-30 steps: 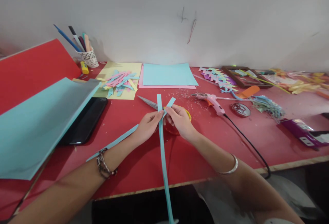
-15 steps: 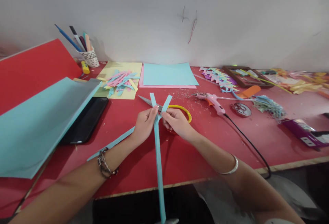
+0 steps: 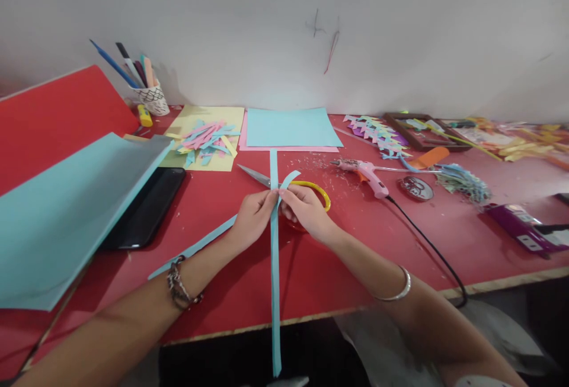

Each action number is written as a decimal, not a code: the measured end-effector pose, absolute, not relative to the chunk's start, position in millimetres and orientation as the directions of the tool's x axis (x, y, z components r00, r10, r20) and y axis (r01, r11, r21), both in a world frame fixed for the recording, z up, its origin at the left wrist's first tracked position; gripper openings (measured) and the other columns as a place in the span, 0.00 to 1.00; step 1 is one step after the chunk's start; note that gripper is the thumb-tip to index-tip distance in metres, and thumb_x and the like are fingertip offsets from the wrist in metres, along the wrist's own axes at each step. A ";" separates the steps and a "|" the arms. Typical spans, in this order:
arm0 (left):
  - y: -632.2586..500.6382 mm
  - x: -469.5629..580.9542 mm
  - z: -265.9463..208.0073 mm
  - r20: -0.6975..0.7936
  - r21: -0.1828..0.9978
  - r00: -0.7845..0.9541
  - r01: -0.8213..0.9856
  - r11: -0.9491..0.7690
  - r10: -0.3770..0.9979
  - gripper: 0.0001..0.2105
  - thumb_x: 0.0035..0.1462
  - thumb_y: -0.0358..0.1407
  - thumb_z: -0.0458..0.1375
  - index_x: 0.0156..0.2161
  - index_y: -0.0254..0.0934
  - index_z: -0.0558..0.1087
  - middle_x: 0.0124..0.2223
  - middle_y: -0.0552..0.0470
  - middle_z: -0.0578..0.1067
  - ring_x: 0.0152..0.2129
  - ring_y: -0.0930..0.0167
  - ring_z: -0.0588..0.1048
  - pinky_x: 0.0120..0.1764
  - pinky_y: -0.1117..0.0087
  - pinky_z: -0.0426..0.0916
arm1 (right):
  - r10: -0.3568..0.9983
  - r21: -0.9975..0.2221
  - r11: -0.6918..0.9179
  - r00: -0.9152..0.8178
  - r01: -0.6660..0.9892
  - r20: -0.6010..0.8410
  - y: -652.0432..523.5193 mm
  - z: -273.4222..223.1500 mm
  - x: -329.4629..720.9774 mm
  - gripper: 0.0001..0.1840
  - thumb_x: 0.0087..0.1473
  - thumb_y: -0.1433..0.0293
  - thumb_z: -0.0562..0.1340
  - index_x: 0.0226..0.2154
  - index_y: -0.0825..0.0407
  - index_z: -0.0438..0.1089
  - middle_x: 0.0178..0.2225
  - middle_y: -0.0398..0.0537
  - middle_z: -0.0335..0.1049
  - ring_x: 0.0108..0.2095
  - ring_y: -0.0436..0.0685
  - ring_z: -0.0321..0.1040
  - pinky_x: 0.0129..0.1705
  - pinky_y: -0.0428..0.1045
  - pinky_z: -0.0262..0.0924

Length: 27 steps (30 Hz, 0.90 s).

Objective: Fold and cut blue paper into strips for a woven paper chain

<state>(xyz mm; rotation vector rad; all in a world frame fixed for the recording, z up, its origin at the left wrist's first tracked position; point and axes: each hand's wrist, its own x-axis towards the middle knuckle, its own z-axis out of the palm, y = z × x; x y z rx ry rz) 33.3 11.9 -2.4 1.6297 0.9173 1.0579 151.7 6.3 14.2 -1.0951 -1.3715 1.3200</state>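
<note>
Between both hands runs a long light-blue paper strip (image 3: 275, 268), upright in view, its lower end hanging past the table edge. My left hand (image 3: 255, 215) pinches it between thumb and finger near the upper part. My right hand (image 3: 309, 212) pinches a short curled blue strip end (image 3: 290, 178) right beside it; whether this joins the long strip is hidden by the fingers. Scissors (image 3: 254, 176) with a yellow handle lie behind the hands, partly covered. Another blue paper strip (image 3: 208, 237) rests on the table under my left forearm.
Cut paper pieces (image 3: 208, 138) lie on yellow paper, beside a blue sheet (image 3: 291, 128). A pink glue gun (image 3: 367, 175), a round lid (image 3: 416, 188) and a purple stapler-like item (image 3: 520, 230) stand right. At left are a black phone (image 3: 146, 209), folded blue sheet (image 3: 66, 221) and pen cup (image 3: 152, 99).
The strip's upper end at my left hand has swung from leaning left to nearly upright and reaches higher. The end at my right hand now curls rightward. My hands have drawn closer together.
</note>
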 end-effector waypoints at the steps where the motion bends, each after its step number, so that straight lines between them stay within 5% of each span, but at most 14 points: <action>1: 11.8 33.1 -2.9 0.221 0.961 0.340 0.082 -0.263 0.914 0.21 0.55 0.48 0.45 0.18 0.36 0.63 0.17 0.57 0.63 0.16 0.76 0.61 0.24 0.75 0.59 | 0.980 -1.000 0.026 -0.198 0.014 0.023 6.2 13.8 151.9 0.18 0.45 0.62 0.56 0.12 0.51 0.53 0.08 0.33 0.52 0.11 0.41 0.47 0.14 0.41 0.43; 7: 13.0 32.6 -2.5 0.188 0.973 0.167 0.101 -0.207 0.968 0.21 0.52 0.51 0.47 0.17 0.37 0.60 0.14 0.60 0.56 0.13 0.77 0.55 0.18 0.74 0.53 | 0.981 -0.997 -0.021 -0.191 0.076 -0.035 7.1 11.3 154.1 0.16 0.47 0.65 0.54 0.13 0.52 0.55 0.08 0.33 0.51 0.10 0.41 0.45 0.13 0.41 0.39; 12: 13.2 35.2 3.1 0.193 0.973 0.321 0.062 -0.224 0.927 0.22 0.52 0.51 0.46 0.17 0.37 0.63 0.16 0.57 0.62 0.16 0.75 0.61 0.24 0.74 0.60 | 0.994 -0.998 0.048 -0.096 0.028 0.045 8.4 13.9 155.1 0.19 0.47 0.63 0.54 0.12 0.51 0.53 0.09 0.35 0.52 0.12 0.42 0.48 0.15 0.42 0.44; 27: 9.0 35.5 1.9 0.211 0.968 0.255 0.080 -0.238 0.943 0.24 0.53 0.51 0.47 0.16 0.35 0.66 0.15 0.55 0.66 0.15 0.75 0.63 0.21 0.75 0.60 | 0.969 -0.997 0.067 -0.238 0.032 0.058 5.6 10.8 154.9 0.19 0.47 0.61 0.56 0.13 0.51 0.53 0.09 0.34 0.51 0.12 0.41 0.48 0.14 0.42 0.41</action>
